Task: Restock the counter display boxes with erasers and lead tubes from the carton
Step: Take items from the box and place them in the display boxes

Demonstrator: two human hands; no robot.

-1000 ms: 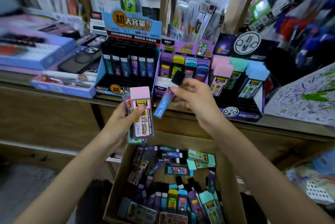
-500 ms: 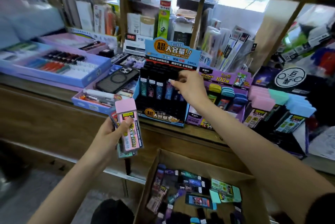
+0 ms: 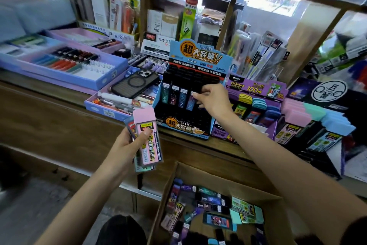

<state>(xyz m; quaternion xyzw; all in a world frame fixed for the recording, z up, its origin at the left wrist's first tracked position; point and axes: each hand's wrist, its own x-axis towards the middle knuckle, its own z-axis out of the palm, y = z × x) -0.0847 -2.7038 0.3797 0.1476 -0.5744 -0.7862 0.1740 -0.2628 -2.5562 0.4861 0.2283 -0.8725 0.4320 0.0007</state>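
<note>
My left hand [image 3: 127, 146] grips a small stack of flat packs, a pink-topped lead pack [image 3: 147, 135] in front and others behind it, held below the counter's edge. My right hand [image 3: 213, 99] reaches into the blue display box [image 3: 195, 94] and pinches the top of a purple lead tube [image 3: 190, 102] standing in the front row beside three others. To the right stand a purple display box [image 3: 256, 105] and a black display box [image 3: 317, 123] with pink, green and blue packs. The open carton [image 3: 214, 207] of mixed tubes and packs sits below.
A phone in a dark case [image 3: 135, 85] lies on a tray of pens left of the blue box. Further left are purple and blue pen trays [image 3: 67, 64]. Shelves of stationery rise behind the wooden counter [image 3: 59, 117].
My right hand carried the lead tube from mid-air to the blue display box and now holds it in the front row. My view swung left. My left hand keeps its stack.
</note>
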